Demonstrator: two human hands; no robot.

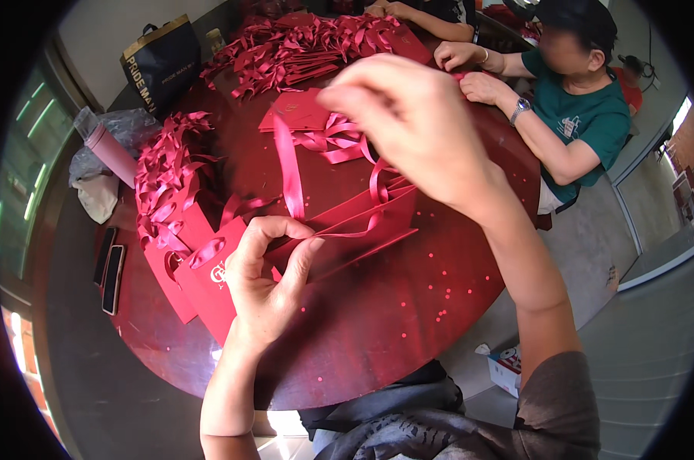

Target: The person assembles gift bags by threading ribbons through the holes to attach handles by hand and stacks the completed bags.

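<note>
Near the middle of the table, my left hand (266, 280) pinches the upper edge of a red paper bag (385, 218) between thumb and forefinger. The bag lies tilted, its opening toward the far side. A pink-red ribbon (289, 172) rises from beside my left fingertips, and another loop hangs at the bag's rim. My right hand (416, 126) is raised above and beyond the bag, smeared by motion. Its fingers look bent, but whether they hold ribbon cannot be made out. More red bags with ribbon handles (201, 268) stand stacked beside my left hand.
A large heap of ribboned red bags (309, 54) covers the table's far side. On the left are a pink tumbler (111, 153), a black paper bag (163, 65) and a phone (113, 280). Small red dots of scrap dot the round table (362, 345). A co-worker in green (577, 115) works at the right.
</note>
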